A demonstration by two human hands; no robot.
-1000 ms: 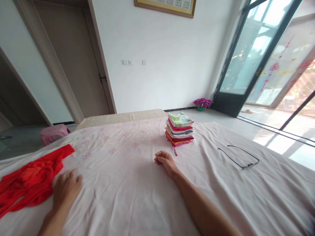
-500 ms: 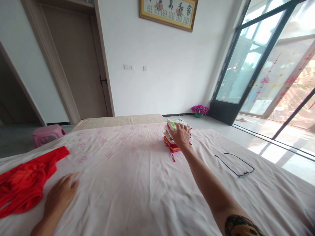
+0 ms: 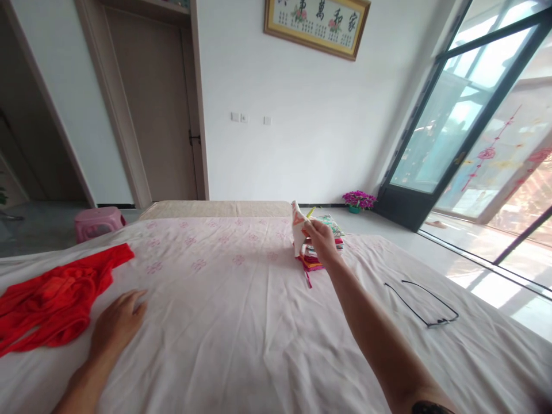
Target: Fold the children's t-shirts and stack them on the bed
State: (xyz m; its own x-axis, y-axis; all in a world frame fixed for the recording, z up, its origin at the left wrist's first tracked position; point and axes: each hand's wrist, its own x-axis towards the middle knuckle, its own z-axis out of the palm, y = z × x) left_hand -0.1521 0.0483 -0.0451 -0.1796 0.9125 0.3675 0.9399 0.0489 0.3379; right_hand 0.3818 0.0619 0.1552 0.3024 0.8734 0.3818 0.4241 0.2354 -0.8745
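At the far side of the bedsheet (image 3: 254, 310), my right hand (image 3: 322, 238) pinches a folded white cloth (image 3: 299, 233) with orange and yellow-green on it. The cloth is tipped up on edge at the left of a stack of folded cloths (image 3: 330, 225) in white, red, orange and pink. A pink strap hangs from the stack's base onto the sheet. My left hand (image 3: 119, 319) rests on the sheet with its fingers loosely stretched and nothing in them. Beside it on the left lies a crumpled red garment (image 3: 64, 296).
A pair of black-framed glasses (image 3: 426, 307) lies on the sheet at the right. Beyond the bed are a pink stool (image 3: 99, 224) on the left and a pot of purple flowers (image 3: 359, 200) by the glass door (image 3: 422, 121).
My right hand, laid over the top of the stack before, has lifted a folded white cloth and tilted it upright. My left hand stays on the sheet. The view has shifted slightly left.
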